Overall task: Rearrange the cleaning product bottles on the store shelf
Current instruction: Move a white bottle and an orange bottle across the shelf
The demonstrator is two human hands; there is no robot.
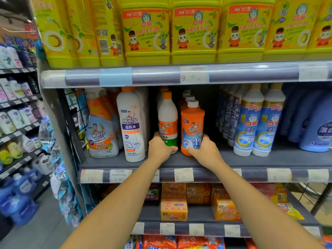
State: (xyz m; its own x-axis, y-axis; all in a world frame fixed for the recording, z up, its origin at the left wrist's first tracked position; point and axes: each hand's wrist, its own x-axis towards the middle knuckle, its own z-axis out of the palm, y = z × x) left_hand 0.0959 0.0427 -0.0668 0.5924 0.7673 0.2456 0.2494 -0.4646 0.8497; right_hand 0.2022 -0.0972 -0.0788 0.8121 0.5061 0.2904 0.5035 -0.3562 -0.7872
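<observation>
Left hand point(161, 148): my fingers curl round the white bottle's point(168, 121) base, on the middle shelf point(233, 160).
Right hand point(204, 150): wrapped round the orange bottle point(193, 126) just beside it.
Around: tall white bottle point(131, 126) crowds left; blue bottles point(249, 126) stand right.

Both arms reach onto the middle shelf point(233, 159). The left hand point(160, 148) grips the base of a white orange-capped bottle point(168, 119), and the right hand point(204, 150) grips an orange white-capped bottle point(192, 123) just beside it. A tall white toilet-cleaner bottle point(131, 126) stands to their left, two blue-labelled bottles point(258, 123) to their right, and yellow jugs point(194, 31) line the shelf above.
</observation>
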